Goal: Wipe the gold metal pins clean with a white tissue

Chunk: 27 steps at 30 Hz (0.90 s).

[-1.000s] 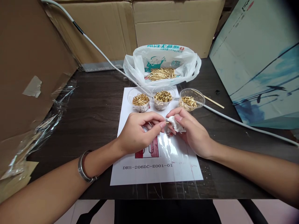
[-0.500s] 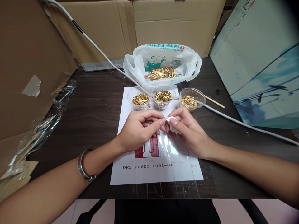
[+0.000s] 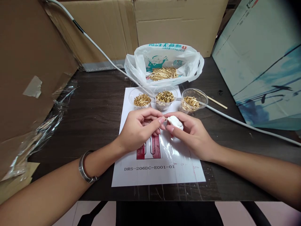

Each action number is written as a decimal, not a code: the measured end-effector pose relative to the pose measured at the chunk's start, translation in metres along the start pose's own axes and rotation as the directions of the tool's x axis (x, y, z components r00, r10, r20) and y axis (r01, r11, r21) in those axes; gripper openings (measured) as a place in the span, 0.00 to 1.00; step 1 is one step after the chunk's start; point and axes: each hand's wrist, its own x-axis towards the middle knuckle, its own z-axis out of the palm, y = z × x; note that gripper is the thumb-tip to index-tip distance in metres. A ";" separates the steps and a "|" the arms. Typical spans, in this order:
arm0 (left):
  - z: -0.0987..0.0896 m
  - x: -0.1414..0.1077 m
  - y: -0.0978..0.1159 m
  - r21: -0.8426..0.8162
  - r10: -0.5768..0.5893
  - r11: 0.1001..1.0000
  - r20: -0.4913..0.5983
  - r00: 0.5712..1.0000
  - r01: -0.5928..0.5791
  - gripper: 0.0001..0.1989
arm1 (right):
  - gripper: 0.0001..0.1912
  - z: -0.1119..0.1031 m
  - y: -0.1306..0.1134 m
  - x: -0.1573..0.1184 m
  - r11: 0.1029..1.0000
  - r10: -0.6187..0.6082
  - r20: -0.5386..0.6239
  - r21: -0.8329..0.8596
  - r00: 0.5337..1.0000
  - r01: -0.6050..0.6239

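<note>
Right hand [image 3: 195, 135] has shifted since half a second ago: thumb now off the top of the white wad [image 3: 176, 122] and on its near side, more wad showing. Left hand [image 3: 136, 130] roughly unchanged. Bracelet [image 3: 85, 169] on left forearm, nearest item. Then the printed sheet [image 3: 188, 171], flat on the dark counter [image 3: 98, 100], reads DRS-206DC-E001-01, red/white picture partly behind left hand. Both hands over the sheet: left pinches a thin gold pin [image 3: 166, 119] thumb to index, right holds the wad in its fingers. Pin sits between left fingertips and wad; tip contact too small to call. Just beyond: three clear cups [image 3: 193, 108] of short gold pieces, left two side by side, right one slightly apart. Stick [image 3: 215, 101] beside right cup, cable [image 3: 249, 128] running off right. Behind: open bag [image 3: 140, 71] of longer gold pins, then cardboard boxes [image 3: 176, 34]
</note>
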 end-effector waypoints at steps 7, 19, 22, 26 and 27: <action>0.002 -0.001 -0.001 -0.001 0.048 0.999 0.024 0.999 -0.048 0.04 | 0.05 0.002 -0.005 -0.001 0.967 -0.040 -0.044 -0.252 0.998 0.028; 0.001 -0.002 -0.003 0.121 0.081 0.989 0.040 0.996 -0.085 0.04 | 0.08 -0.001 -0.010 -0.003 0.889 -0.072 0.018 -0.453 0.997 0.072; 0.001 -0.002 -0.003 0.142 0.078 0.986 0.058 0.995 -0.086 0.04 | 0.08 -0.002 -0.012 -0.003 0.877 -0.073 0.054 -0.471 0.996 0.089; 0.000 -0.003 -0.004 0.176 0.073 0.981 0.074 0.995 -0.085 0.04 | 0.10 -0.005 -0.013 -0.002 0.864 -0.072 0.084 -0.492 0.994 0.105; 0.000 -0.003 -0.004 0.181 0.069 0.980 0.079 0.994 -0.082 0.04 | 0.11 -0.005 -0.012 -0.002 0.867 -0.073 0.090 -0.487 0.993 0.108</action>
